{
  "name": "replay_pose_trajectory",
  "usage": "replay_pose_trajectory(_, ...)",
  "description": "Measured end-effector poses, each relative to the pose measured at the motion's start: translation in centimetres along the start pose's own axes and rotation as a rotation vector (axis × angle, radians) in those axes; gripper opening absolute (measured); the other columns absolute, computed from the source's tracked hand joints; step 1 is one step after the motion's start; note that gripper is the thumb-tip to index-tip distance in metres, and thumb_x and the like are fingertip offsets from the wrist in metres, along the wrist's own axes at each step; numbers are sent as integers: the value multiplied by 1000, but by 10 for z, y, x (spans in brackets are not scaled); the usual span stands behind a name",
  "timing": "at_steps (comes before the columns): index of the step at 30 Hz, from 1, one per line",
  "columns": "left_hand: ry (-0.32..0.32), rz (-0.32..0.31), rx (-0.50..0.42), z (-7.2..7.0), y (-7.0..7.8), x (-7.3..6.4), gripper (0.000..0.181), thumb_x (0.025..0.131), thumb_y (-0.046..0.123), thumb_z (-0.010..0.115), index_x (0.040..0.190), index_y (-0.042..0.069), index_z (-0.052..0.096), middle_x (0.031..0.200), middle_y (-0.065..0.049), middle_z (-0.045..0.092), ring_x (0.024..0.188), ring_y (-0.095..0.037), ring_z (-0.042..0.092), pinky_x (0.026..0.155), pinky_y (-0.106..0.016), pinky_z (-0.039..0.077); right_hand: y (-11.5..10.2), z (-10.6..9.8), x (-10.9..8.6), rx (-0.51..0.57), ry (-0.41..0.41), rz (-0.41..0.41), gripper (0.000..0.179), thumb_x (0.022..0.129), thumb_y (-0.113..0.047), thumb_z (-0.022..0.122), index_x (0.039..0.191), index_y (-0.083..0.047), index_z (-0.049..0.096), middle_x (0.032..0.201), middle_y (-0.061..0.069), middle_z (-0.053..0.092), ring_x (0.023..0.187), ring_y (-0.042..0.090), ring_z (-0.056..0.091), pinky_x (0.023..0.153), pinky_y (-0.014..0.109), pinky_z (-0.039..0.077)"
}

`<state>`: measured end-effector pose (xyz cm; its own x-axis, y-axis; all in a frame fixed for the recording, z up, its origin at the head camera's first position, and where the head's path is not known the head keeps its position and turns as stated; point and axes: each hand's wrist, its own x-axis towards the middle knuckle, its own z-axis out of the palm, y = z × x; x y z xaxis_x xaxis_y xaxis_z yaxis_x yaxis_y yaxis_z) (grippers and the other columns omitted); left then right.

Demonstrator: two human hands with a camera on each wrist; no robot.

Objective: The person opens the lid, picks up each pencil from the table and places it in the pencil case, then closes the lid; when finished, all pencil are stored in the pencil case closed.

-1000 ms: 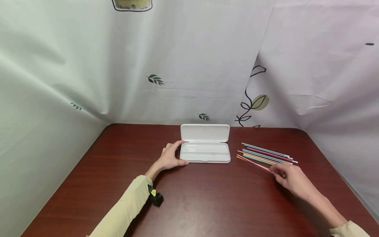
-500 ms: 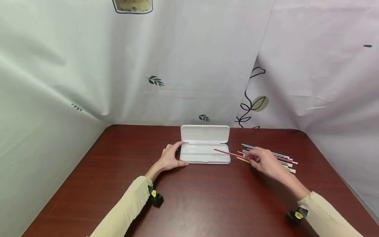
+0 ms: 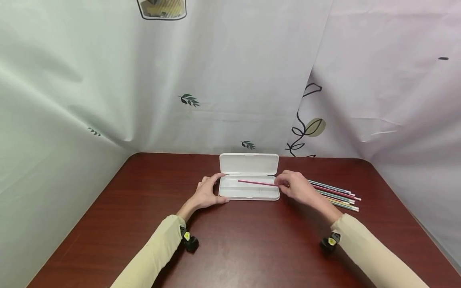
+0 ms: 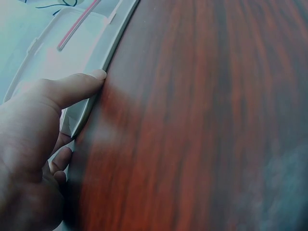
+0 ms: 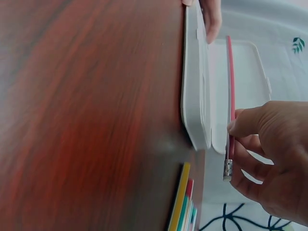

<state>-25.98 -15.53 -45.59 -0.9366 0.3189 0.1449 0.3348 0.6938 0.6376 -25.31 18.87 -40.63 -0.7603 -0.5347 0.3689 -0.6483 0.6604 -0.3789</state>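
Observation:
A white pencil case (image 3: 234, 193) lies on the table with its lid (image 3: 249, 165) standing up at the back. My left hand (image 3: 206, 193) holds the case's left end, thumb at the front edge and forefinger at the back corner. In the left wrist view the thumb tip (image 4: 99, 74) presses on the rim. My right hand (image 3: 296, 186) pinches a pink pencil (image 3: 256, 183) near its eraser end, above the case's right side. The right wrist view shows the metal ferrule (image 5: 228, 168) just past the fingers. The pencil points left over the tray.
Several coloured pencils (image 3: 340, 196) lie side by side on the table right of the case, partly hidden by the right hand and forearm. A dark red wooden table (image 3: 248, 240) spreads in front. A pale printed curtain (image 3: 230, 80) hangs behind it.
My right hand has lifted the pink pencil from the group and carried it left over the case. The left hand has stayed at the case's left end.

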Motion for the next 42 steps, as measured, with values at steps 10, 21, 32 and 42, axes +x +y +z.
replay_pose_trajectory(10, 10, 7, 8, 0, 0, -1, 87, 69, 31, 89, 145, 15, 49, 116, -13, 59, 115, -29, 45, 95, -48, 31, -9, 17, 26, 27, -50, -23, 19, 81, 9, 68, 90, -6, 75, 83, 5, 64, 74, 17, 58, 67, 34, 50)
replay_pose_trajectory(21, 14, 11, 11, 0, 2, -1, 87, 69, 30, 89, 145, 15, 50, 114, -13, 59, 114, -29, 45, 96, -48, 30, -12, 28, 38, 22, -76, -42, 16, 81, 7, 70, 89, -6, 76, 84, 4, 66, 73, 17, 56, 67, 32, 48)
replay_pose_trajectory(32, 9, 8, 17, 0, 1, -1, 87, 70, 31, 89, 145, 15, 49, 117, -14, 60, 116, -29, 46, 96, -48, 31, -12, 35, 41, 27, -108, -40, 14, 82, 7, 71, 87, -6, 76, 82, 2, 63, 74, 19, 55, 68, 32, 47)
replay_pose_trajectory(42, 12, 6, 18, 1, 1, -1, 87, 69, 31, 89, 145, 15, 49, 115, -13, 60, 115, -29, 46, 96, -48, 31, -10, 31, 38, 34, -92, -4, 11, 82, 4, 70, 89, -4, 75, 84, 7, 67, 75, 18, 59, 70, 34, 50)
